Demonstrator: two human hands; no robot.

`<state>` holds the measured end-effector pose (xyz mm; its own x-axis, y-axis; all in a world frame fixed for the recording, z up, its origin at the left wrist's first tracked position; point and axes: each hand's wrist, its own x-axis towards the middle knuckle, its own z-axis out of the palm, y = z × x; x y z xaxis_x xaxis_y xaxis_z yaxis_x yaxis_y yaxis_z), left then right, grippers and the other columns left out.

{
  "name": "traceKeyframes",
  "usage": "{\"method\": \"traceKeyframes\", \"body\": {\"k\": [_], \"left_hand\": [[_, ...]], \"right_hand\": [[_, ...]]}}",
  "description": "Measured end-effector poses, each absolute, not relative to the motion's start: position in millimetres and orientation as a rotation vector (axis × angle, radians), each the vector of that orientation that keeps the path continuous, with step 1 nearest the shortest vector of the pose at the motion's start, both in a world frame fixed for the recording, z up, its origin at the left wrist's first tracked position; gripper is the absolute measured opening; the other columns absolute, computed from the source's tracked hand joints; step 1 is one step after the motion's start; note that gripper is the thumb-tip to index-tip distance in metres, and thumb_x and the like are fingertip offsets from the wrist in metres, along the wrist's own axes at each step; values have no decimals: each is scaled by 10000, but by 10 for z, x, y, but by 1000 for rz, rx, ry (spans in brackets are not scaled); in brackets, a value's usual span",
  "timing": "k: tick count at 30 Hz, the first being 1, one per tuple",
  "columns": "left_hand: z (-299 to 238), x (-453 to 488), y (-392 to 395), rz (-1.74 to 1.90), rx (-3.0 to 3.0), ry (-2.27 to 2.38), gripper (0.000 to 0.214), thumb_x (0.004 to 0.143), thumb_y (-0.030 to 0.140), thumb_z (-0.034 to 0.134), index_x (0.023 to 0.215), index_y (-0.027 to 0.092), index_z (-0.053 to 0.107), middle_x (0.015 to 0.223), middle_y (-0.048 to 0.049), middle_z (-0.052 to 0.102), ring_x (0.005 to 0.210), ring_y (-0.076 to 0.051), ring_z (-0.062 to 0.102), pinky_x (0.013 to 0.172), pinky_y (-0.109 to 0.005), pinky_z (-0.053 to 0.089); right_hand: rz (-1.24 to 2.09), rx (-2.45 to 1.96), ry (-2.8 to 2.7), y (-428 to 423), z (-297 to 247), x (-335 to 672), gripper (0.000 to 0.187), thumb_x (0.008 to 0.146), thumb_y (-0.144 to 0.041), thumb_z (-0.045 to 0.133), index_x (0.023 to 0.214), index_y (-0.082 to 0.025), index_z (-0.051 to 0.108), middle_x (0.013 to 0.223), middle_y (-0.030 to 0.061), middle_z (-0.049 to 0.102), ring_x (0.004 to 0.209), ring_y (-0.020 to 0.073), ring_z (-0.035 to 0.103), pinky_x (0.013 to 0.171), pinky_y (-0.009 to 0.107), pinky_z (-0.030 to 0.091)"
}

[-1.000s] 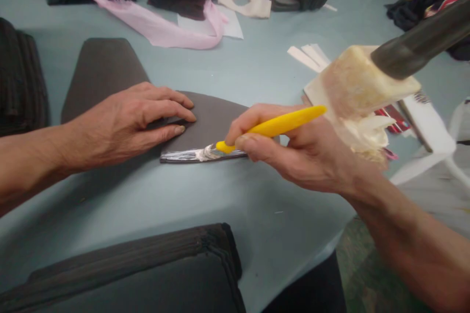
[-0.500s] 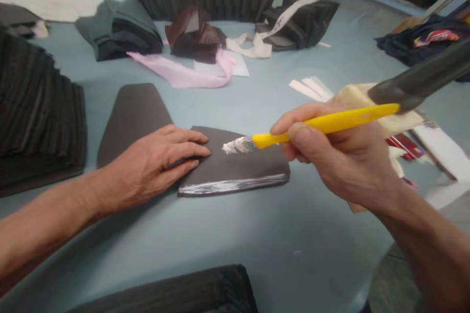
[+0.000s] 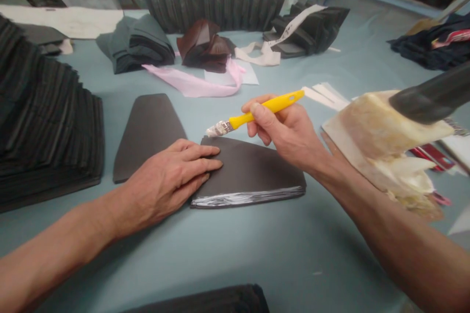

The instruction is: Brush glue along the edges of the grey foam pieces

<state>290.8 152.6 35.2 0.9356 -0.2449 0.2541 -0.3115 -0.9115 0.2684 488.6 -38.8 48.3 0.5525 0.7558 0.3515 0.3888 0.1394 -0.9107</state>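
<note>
My left hand [image 3: 179, 168] lies flat with fingers stretched over the left end of a small stack of dark panels [image 3: 257, 168]. White paste streaks the near edge of that stack. In my right hand [image 3: 281, 124] is a yellow-handled brush [image 3: 253, 112], pinched between thumb and fingers. Its bristles are coated white, and the tip is at the far left corner of the stack; whether it touches I cannot tell. Another dark panel [image 3: 149, 132] lies flat on the table just left of the stack, its near right part hidden behind my left hand.
Tall piles of dark pieces [image 3: 51, 127] stand on the left, with another pile [image 3: 198, 301] at the near edge. A paste-crusted block [image 3: 367, 127] with a dark tube [image 3: 433, 93] sits right. Behind lie pink cloth [image 3: 194, 85], brown pieces [image 3: 205, 46] and pale strips [image 3: 325, 95].
My right hand has moved left and away from me, taking the brush from above the stack's middle to its far left corner. The left hand stays on the stack; the view has shifted slightly.
</note>
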Motion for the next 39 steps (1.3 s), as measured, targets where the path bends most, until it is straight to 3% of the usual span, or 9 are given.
{"method": "traceKeyframes", "body": {"k": [8, 15, 25, 32, 39], "left_hand": [[329, 2918, 1487, 394, 2838, -470, 362, 1125, 240, 419, 1336, 207, 711, 1446, -71, 715, 1151, -237, 649, 971, -384, 539], [341, 2891, 1483, 360, 2828, -459, 365, 1122, 252, 430, 1356, 213, 708, 1468, -75, 705, 1181, -257, 638, 998, -400, 538], [287, 2893, 1486, 352, 2814, -413, 378, 1126, 285, 427, 1361, 228, 717, 1498, -75, 688, 1184, -267, 639, 1028, -425, 543], [288, 2886, 1477, 375, 2800, -411, 380, 1124, 278, 426, 1344, 214, 729, 1483, -78, 698, 1189, -270, 635, 1027, -427, 541], [294, 2889, 1488, 372, 2812, -432, 365, 1120, 256, 445, 1364, 215, 713, 1487, -71, 694, 1178, -258, 626, 1016, -415, 529]], "right_hand": [[377, -1402, -1008, -319, 479, 4849, 426, 963, -604, 762, 904, -187, 698, 704, -37, 625, 623, 75, 515, 584, 272, 379], [409, -1393, -972, -311, 499, 4814, 509, 850, -679, 838, 835, -191, 692, 641, -52, 594, 588, 75, 495, 578, 271, 410], [384, -1385, -1052, -264, 473, 4759, 414, 905, -576, 833, 818, -187, 723, 695, -45, 610, 634, 73, 499, 611, 261, 417], [393, -1500, -1038, -297, 483, 4785, 483, 849, -663, 845, 774, -204, 713, 750, -10, 656, 686, 111, 530, 632, 282, 447], [387, -1543, -1079, -474, 531, 4834, 413, 884, -593, 845, 833, -194, 750, 760, -11, 663, 687, 107, 541, 625, 274, 434]]}}
